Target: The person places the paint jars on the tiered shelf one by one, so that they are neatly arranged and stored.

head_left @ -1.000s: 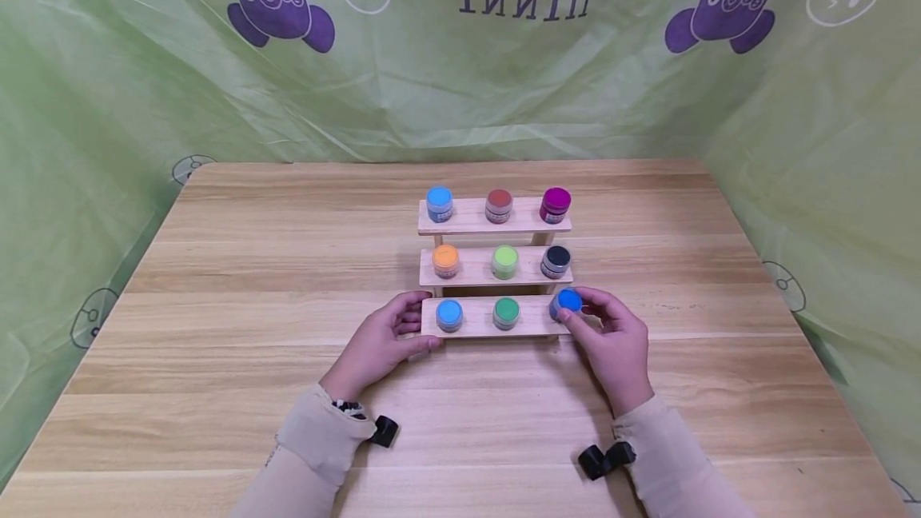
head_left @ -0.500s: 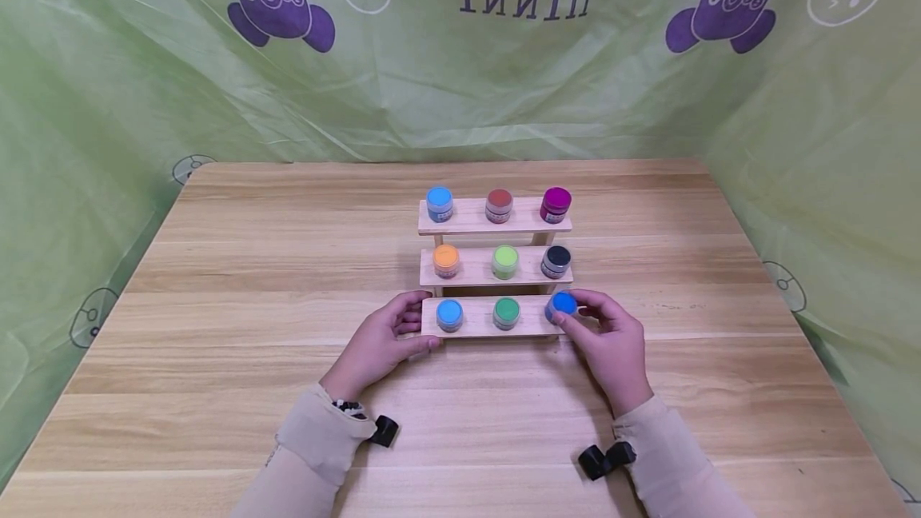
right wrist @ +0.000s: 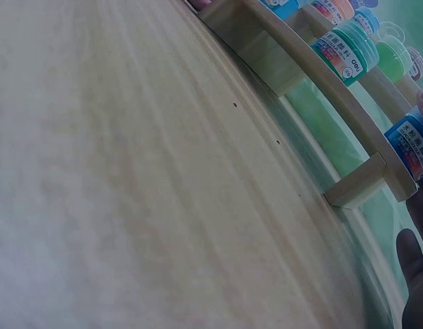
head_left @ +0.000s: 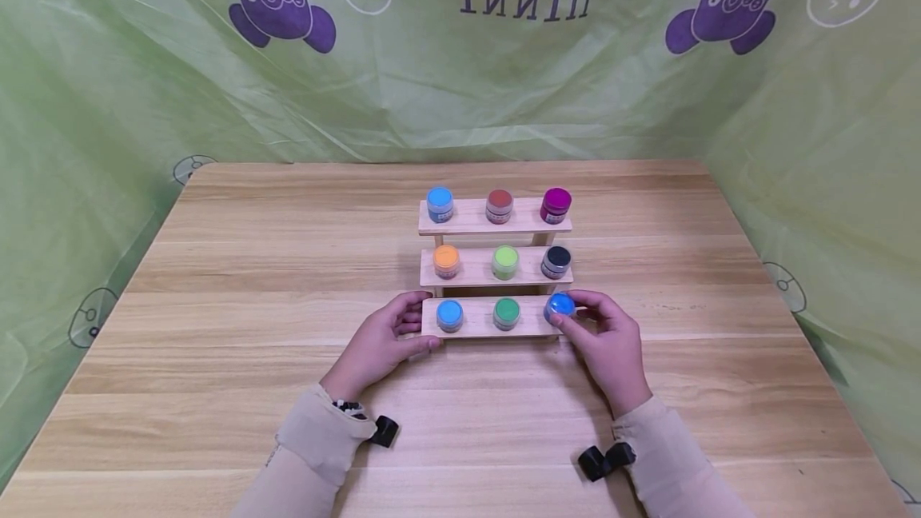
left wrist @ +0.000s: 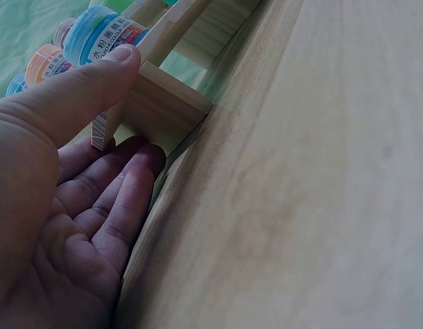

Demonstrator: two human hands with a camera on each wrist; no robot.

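Observation:
A three-tier wooden display stand [head_left: 476, 328] carries small paint jars, three to a tier. My right hand [head_left: 613, 354] pinches a dark blue paint jar [head_left: 560, 304] between thumb and fingers, at the right end of the lowest tier. In the right wrist view that dark blue jar [right wrist: 410, 147] appears to sit upright on the plank. My left hand [head_left: 374, 346] holds the left end of the same tier, thumb along the front edge and fingers at the end. Beside that thumb is a light blue jar [head_left: 449, 315]; a green jar [head_left: 506, 312] stands mid-tier.
Orange [head_left: 446, 260], light green [head_left: 505, 260] and black jars [head_left: 556, 260] line the middle tier. Light blue [head_left: 440, 204], brown [head_left: 499, 205] and purple jars [head_left: 556, 205] occupy the top one. A green printed curtain [head_left: 504, 94] surrounds the wooden table [head_left: 216, 302].
My right hand has shifted the dark blue jar slightly left and inward along the lowest tier. My left hand keeps its hold on the stand's end.

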